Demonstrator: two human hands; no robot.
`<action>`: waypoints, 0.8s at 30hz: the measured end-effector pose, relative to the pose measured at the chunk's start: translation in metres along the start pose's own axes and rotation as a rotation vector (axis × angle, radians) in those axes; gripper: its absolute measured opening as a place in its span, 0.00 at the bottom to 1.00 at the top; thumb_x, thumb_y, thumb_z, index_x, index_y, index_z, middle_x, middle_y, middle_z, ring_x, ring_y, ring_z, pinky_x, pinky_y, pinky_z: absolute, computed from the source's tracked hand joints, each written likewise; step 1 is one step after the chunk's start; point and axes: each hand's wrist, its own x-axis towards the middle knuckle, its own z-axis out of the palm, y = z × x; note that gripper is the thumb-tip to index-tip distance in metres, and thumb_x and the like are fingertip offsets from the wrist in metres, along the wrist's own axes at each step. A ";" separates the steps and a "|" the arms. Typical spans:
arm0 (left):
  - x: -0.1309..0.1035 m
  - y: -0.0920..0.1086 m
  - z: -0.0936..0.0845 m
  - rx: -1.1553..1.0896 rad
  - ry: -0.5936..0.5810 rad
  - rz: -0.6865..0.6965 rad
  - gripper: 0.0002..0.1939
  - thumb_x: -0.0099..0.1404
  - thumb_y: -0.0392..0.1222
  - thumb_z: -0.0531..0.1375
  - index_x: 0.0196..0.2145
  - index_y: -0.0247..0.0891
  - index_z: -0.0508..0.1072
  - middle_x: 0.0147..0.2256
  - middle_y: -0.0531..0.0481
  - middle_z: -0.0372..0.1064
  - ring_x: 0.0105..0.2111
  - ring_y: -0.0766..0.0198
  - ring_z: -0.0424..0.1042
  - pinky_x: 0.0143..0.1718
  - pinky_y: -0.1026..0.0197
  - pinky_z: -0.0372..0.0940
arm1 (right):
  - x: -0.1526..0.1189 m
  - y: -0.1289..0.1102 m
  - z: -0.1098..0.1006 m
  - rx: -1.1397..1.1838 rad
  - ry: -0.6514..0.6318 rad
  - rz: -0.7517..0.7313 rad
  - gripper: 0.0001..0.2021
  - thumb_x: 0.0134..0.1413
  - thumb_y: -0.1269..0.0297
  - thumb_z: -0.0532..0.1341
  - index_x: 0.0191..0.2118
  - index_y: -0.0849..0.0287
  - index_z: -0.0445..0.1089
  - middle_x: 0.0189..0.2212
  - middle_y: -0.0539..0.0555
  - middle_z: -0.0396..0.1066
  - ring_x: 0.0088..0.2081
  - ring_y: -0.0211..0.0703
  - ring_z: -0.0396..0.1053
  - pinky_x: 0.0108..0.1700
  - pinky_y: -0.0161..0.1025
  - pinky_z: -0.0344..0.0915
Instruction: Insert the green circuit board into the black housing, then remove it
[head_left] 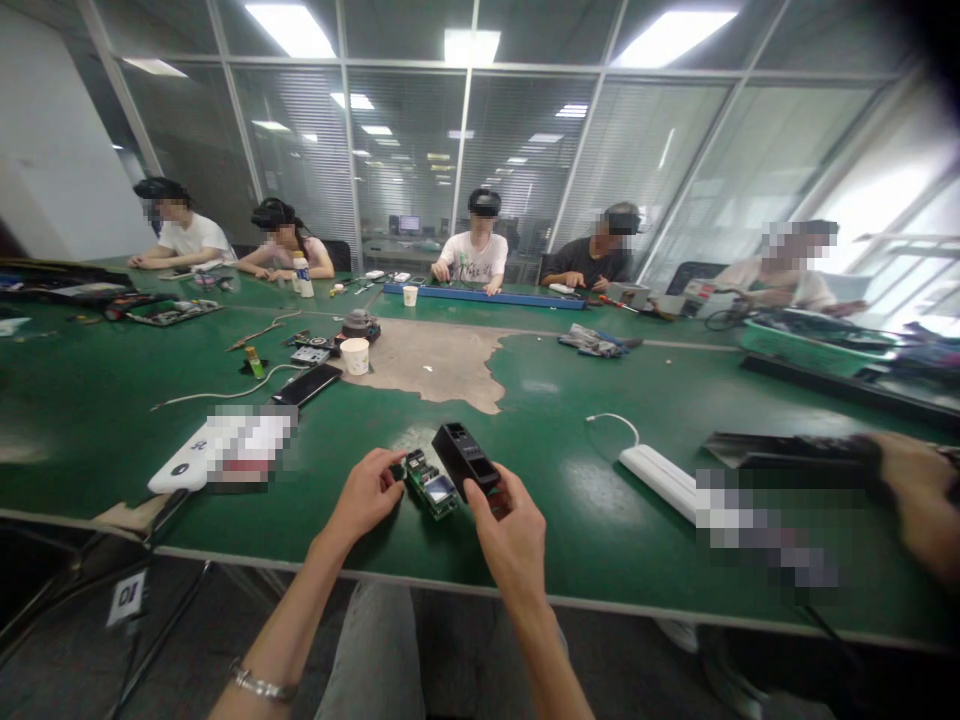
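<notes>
My right hand (516, 522) grips a black plastic casing (466, 458) by its near end, with the thumb along one side. The casing is tilted and has rectangular openings in its face. Just left of it is a green circuit board (430, 488) with a small grey screen at its near end. The fingertips of my left hand (373, 490) are curled in at the board's left edge and pinch it there. Board and casing are side by side above the green table (360, 610), close to its front edge. Whether the board rests on the table, I cannot tell.
A white power strip (660, 482) lies to the right, and a co-worker's hand (915, 490) is beyond it. At left are a white power bank (184, 462), a black phone (307, 385) and a paper cup (355, 356). Several people sit across the table.
</notes>
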 end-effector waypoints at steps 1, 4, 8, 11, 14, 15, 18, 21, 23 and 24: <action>0.000 0.000 0.000 -0.016 -0.004 0.004 0.22 0.59 0.36 0.61 0.52 0.42 0.71 0.40 0.51 0.66 0.27 0.70 0.66 0.30 0.65 0.64 | -0.001 -0.005 0.003 0.010 -0.016 -0.018 0.21 0.54 0.53 0.61 0.50 0.60 0.70 0.41 0.57 0.74 0.32 0.41 0.70 0.34 0.37 0.67; -0.001 0.000 0.001 -0.030 -0.010 0.009 0.21 0.59 0.40 0.62 0.51 0.42 0.71 0.41 0.50 0.67 0.28 0.69 0.67 0.30 0.65 0.64 | -0.004 -0.012 0.013 -0.013 -0.054 -0.093 0.20 0.54 0.55 0.61 0.50 0.60 0.70 0.42 0.58 0.74 0.33 0.42 0.70 0.35 0.38 0.68; -0.001 0.000 0.000 -0.009 -0.019 0.014 0.20 0.59 0.42 0.63 0.50 0.42 0.72 0.41 0.50 0.67 0.29 0.68 0.67 0.30 0.65 0.63 | -0.008 -0.013 0.025 -0.086 -0.086 -0.158 0.19 0.54 0.57 0.61 0.50 0.61 0.70 0.42 0.59 0.73 0.36 0.44 0.71 0.37 0.39 0.68; 0.000 0.001 -0.001 -0.001 -0.021 0.016 0.20 0.59 0.43 0.64 0.50 0.42 0.72 0.40 0.50 0.67 0.29 0.68 0.67 0.31 0.64 0.64 | -0.011 -0.012 0.029 -0.156 -0.104 -0.195 0.19 0.54 0.59 0.61 0.50 0.61 0.69 0.42 0.59 0.72 0.38 0.45 0.70 0.40 0.41 0.68; 0.000 0.003 -0.001 0.002 -0.014 0.007 0.24 0.58 0.41 0.64 0.52 0.42 0.70 0.40 0.50 0.67 0.29 0.67 0.67 0.32 0.63 0.64 | -0.013 -0.008 0.031 -0.203 -0.129 -0.190 0.19 0.54 0.59 0.60 0.51 0.60 0.68 0.43 0.60 0.72 0.41 0.48 0.70 0.42 0.43 0.68; 0.000 0.003 -0.001 0.002 -0.012 0.005 0.25 0.58 0.40 0.63 0.54 0.42 0.69 0.41 0.50 0.67 0.29 0.67 0.67 0.33 0.63 0.65 | -0.013 -0.006 0.032 -0.217 -0.132 -0.183 0.20 0.54 0.59 0.60 0.52 0.60 0.68 0.44 0.60 0.72 0.42 0.49 0.70 0.43 0.43 0.68; -0.001 0.003 -0.001 0.009 -0.017 0.005 0.27 0.58 0.37 0.61 0.56 0.43 0.66 0.42 0.49 0.67 0.28 0.67 0.67 0.33 0.62 0.66 | -0.016 0.001 0.033 -0.254 -0.141 -0.170 0.21 0.54 0.58 0.60 0.52 0.60 0.68 0.44 0.60 0.71 0.44 0.51 0.70 0.43 0.44 0.68; -0.001 0.003 0.000 0.024 -0.015 0.004 0.29 0.57 0.33 0.59 0.57 0.43 0.65 0.43 0.48 0.67 0.28 0.68 0.66 0.34 0.62 0.66 | -0.019 0.009 0.033 -0.289 -0.159 -0.184 0.22 0.54 0.57 0.61 0.54 0.60 0.67 0.46 0.61 0.71 0.45 0.53 0.71 0.44 0.46 0.68; -0.001 0.003 0.001 0.037 -0.008 0.003 0.31 0.56 0.32 0.58 0.58 0.42 0.65 0.43 0.48 0.67 0.28 0.68 0.66 0.34 0.62 0.66 | -0.021 0.013 0.032 -0.299 -0.164 -0.188 0.25 0.53 0.57 0.62 0.55 0.60 0.66 0.46 0.62 0.71 0.45 0.53 0.71 0.45 0.46 0.68; -0.001 0.003 0.001 0.044 -0.007 0.002 0.31 0.55 0.32 0.58 0.58 0.42 0.65 0.43 0.48 0.67 0.28 0.68 0.66 0.34 0.62 0.66 | -0.021 0.015 0.032 -0.296 -0.163 -0.187 0.26 0.52 0.56 0.62 0.56 0.61 0.65 0.47 0.62 0.71 0.45 0.53 0.71 0.45 0.46 0.68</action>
